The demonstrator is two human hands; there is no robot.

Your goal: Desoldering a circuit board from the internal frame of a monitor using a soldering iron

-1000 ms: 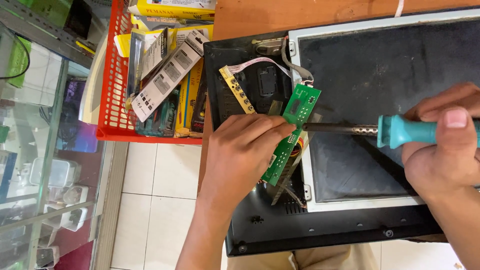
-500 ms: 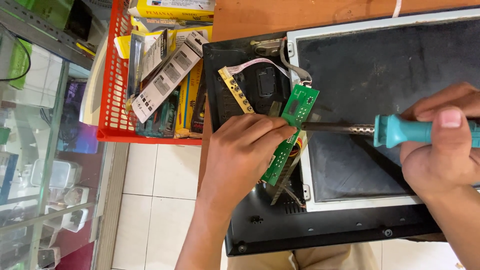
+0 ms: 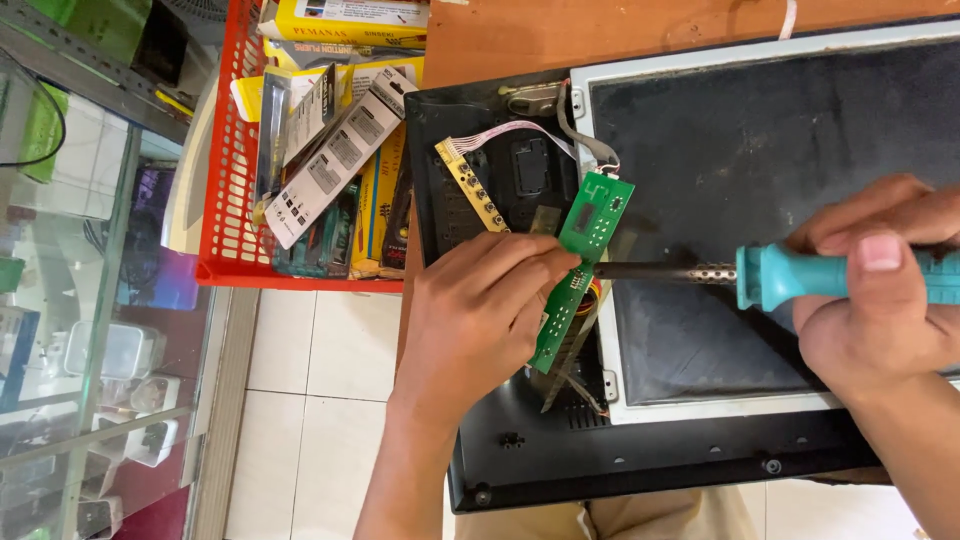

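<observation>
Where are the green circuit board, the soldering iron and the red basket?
green circuit board (image 3: 594, 222), head view, upper end of the board.
soldering iron (image 3: 790, 276), head view, teal handle.
red basket (image 3: 232, 190), head view, mesh side wall.

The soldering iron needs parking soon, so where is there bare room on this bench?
Free: the dark panel above the soldering iron, and the wooden strip beyond it. Crowded: the red basket and around the green board.

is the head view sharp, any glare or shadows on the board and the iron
Head view: even daylight, sharp on the green circuit board and soldering iron; soft shadow under the left hand; right hand cropped at the edge; mild glare on the glass shelves.
</observation>
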